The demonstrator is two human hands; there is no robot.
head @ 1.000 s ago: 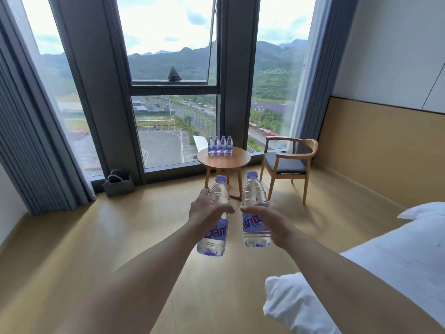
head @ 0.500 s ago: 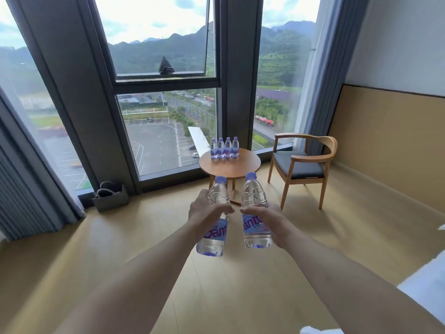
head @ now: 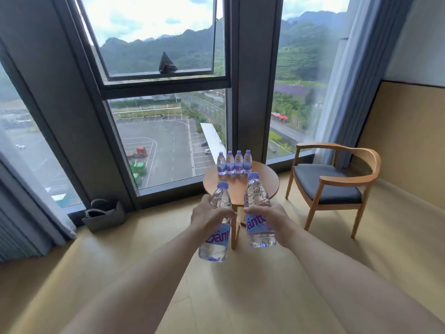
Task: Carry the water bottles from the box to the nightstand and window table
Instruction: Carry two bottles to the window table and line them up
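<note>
Head view: at 12 o'clock I see the round window table point(head: 266, 179), four bottles point(head: 234, 163) rowed along its far rim, presumably leaving the near side free. My left hand point(head: 209, 216) wraps one upright bottle point(head: 215, 233); my right hand point(head: 269, 213) wraps another point(head: 258, 214), held short of the table. Labels show partial lettering "ante".
</note>
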